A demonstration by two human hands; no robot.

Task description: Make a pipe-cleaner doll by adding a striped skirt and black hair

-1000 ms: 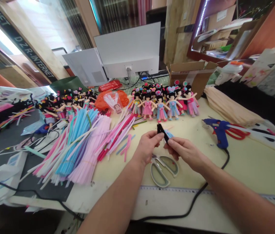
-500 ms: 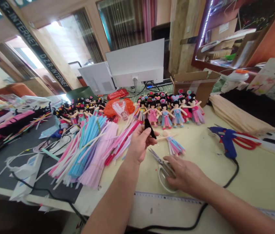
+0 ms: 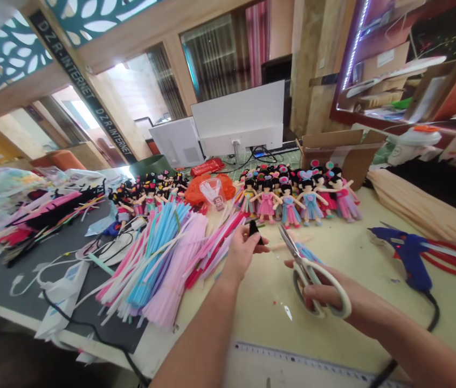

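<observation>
Between the thumb and fingers of my left hand (image 3: pixel 244 249) is a small black fuzzy piece (image 3: pixel 254 230). My right hand (image 3: pixel 329 288) grips white-handled scissors (image 3: pixel 312 272), lifted over the table, their blades pointing up and left toward the black piece without touching it. Behind the scissors, a doll with a blue and pink skirt (image 3: pixel 309 252) lies on the table, mostly hidden. Rows of finished-looking dolls (image 3: pixel 266 205) with black hair stand just beyond my hands.
Bundles of pastel fuzzy stems (image 3: pixel 159 258) lie left of my hands. To the right are a blue glue gun (image 3: pixel 408 256) with a black cord and red-handled scissors (image 3: pixel 454 257). A ruler (image 3: pixel 292 360) runs along the front. Behind stand a cardboard box (image 3: pixel 341 153) and a monitor (image 3: pixel 240 118).
My right hand has picked the white-handled scissors up off the table and raised them toward my left hand. My left hand still holds the black piece. The view has shifted slightly.
</observation>
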